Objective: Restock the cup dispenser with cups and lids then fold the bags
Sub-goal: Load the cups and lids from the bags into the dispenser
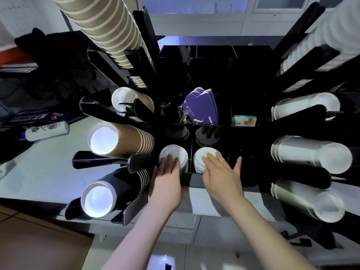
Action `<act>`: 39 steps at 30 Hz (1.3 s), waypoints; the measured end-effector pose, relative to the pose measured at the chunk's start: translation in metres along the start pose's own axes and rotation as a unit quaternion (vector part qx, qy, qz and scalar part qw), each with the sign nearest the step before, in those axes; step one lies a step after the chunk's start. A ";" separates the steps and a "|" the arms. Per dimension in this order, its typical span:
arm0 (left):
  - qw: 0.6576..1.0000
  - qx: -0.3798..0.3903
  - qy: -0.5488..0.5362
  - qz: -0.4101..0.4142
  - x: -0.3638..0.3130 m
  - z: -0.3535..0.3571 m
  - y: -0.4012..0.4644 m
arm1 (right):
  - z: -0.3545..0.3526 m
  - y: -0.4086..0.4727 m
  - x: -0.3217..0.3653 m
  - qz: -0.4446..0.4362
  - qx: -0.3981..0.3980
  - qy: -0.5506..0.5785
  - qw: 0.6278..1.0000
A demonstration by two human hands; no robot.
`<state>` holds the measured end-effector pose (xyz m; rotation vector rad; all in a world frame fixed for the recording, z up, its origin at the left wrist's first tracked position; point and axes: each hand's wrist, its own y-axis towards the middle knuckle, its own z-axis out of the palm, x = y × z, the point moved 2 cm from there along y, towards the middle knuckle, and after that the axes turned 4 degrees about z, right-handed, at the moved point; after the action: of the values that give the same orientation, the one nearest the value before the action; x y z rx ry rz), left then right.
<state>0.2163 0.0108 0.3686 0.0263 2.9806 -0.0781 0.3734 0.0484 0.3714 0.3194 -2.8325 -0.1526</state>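
A black cup dispenser (pixel 212 181) stands in front of me with slots down both sides. Brown ribbed cups (pixel 124 140) and black ribbed cups (pixel 115 190) fill the left slots, and white cups (pixel 311 153) fill the right ones. Two stacks of white lids sit in the front compartments: a left stack (pixel 175 152) and a right stack (pixel 203 155). My left hand (pixel 168 175) lies with straight fingers on the left stack. My right hand (pixel 221 172) hovers open over the right stack, fingertips touching its top, thumb spread toward a dark compartment.
A long brown cup stack (pixel 101 28) rises at the upper left. Purple paper sleeves (pixel 201 107) and a small box (pixel 244 120) sit in the middle compartments. A white bottle (pixel 46 130) lies on the pale counter (pixel 44 168) at left.
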 end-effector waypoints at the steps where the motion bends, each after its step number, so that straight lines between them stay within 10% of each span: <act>1: 1.000 0.003 0.000 -0.004 0.000 0.000 0.001 | 0.003 -0.003 -0.002 0.001 0.014 -0.009 1.000; 19: 0.996 -0.075 -0.042 0.006 -0.036 -0.009 -0.038 | 0.006 -0.016 -0.016 -0.081 0.026 0.010 0.996; 39: 0.968 -0.209 -0.066 0.123 -0.089 -0.101 -0.110 | -0.154 -0.107 -0.006 -0.105 -0.093 0.197 0.970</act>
<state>0.2858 -0.0952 0.4883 0.3247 2.7719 0.5538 0.4457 -0.0656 0.5024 0.5411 -2.3676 -0.3549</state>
